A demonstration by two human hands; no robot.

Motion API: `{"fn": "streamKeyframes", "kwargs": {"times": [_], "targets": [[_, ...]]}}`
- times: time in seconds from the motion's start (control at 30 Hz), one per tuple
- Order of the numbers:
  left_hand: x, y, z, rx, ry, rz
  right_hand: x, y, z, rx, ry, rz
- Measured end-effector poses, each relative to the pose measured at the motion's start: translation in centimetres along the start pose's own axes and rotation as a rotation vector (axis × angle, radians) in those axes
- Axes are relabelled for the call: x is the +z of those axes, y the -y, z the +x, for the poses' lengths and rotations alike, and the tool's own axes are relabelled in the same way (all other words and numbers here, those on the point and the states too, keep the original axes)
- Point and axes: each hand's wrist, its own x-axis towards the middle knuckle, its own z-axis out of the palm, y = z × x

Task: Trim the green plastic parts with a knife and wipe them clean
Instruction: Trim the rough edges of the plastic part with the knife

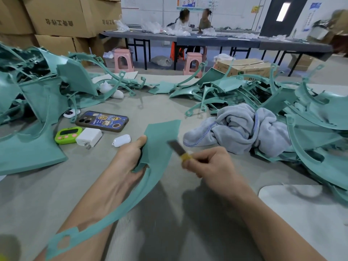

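Left hand (130, 159) grasping a green plastic part (160, 140) by its edge, right hand (209, 166) clenched round a blurred yellow-handled knife (177, 148) over the part's right edge, grey towel (239, 127) beyond the right hand, stickered phone (102, 121) beyond the left, cardboard boxes (58, 21) far beyond, Chinese print unreadable

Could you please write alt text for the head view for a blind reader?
A left hand grips a green part while the right hand holds a knife near its edge. A towel, a phone and heaps of parts lie on the table.
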Motion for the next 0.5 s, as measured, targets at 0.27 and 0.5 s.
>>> {"fn": "streamKeyframes", "kwargs": {"times": [0.27,0.5], "targets": [[-1.1,0.3,2.1,0.121,-0.247,-0.265,-1.0,0.7,-0.3,0.303,0.001,0.587],[-1.0,-0.1,2.4,0.476,-0.279,-0.239,-0.6,2.0,-1.1,0.464,0.267,0.827]]}}
